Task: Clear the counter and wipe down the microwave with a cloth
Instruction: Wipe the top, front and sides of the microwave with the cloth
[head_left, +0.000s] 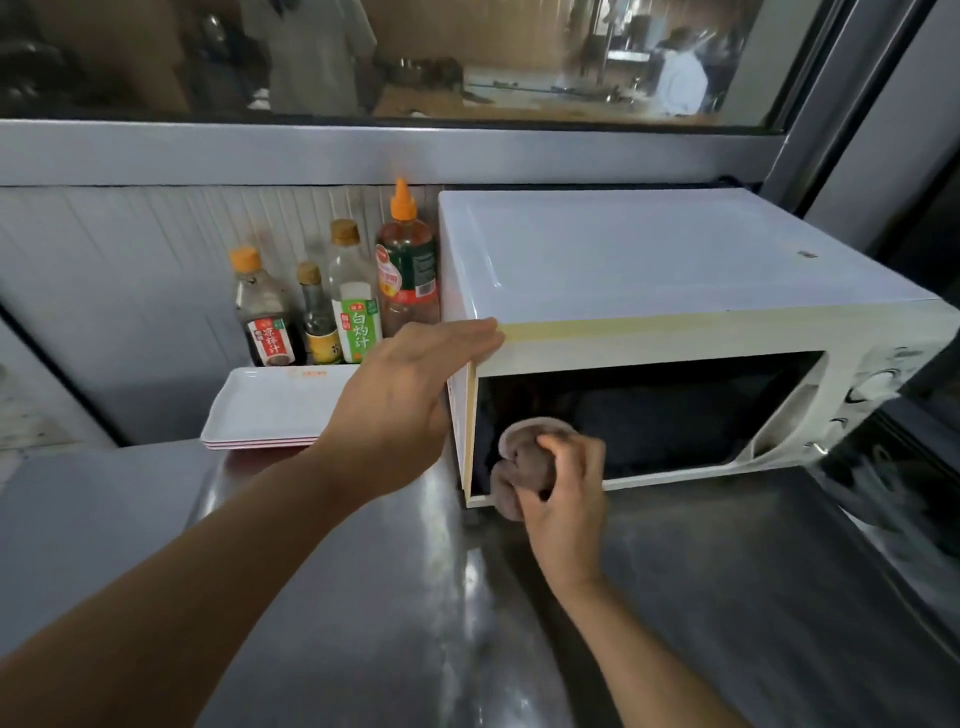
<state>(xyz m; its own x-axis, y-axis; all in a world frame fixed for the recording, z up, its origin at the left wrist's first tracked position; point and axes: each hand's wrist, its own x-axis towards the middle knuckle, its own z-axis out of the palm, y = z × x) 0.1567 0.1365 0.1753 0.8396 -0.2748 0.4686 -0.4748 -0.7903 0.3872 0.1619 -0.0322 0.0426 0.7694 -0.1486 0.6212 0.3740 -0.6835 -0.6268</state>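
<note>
Head cam shows the wiping step in hand. Right hand (563, 491) has fingers curled tight around a bunched brownish-grey cloth (522, 467) and presses it on the dark glass door, at lower left corner, of the white boxy microwave (649, 270). Left hand (410, 400) lies w/ fingers straight and flat on the top left front corner of the microwave, holding nothing; I judge it steadies the box.

Steel counter (363, 597) in front looks mostly bare. White rectangular trays (270, 410), stacked, sit just beside the microwave on its left, and behind them four sauce bottles (332, 306) stand at the wall.

Next move, I think: pull the cloth rightwards across the door w/ even pressure, then the control panel and top. The left hand must hold firm, so the microwave doesn't slide.
</note>
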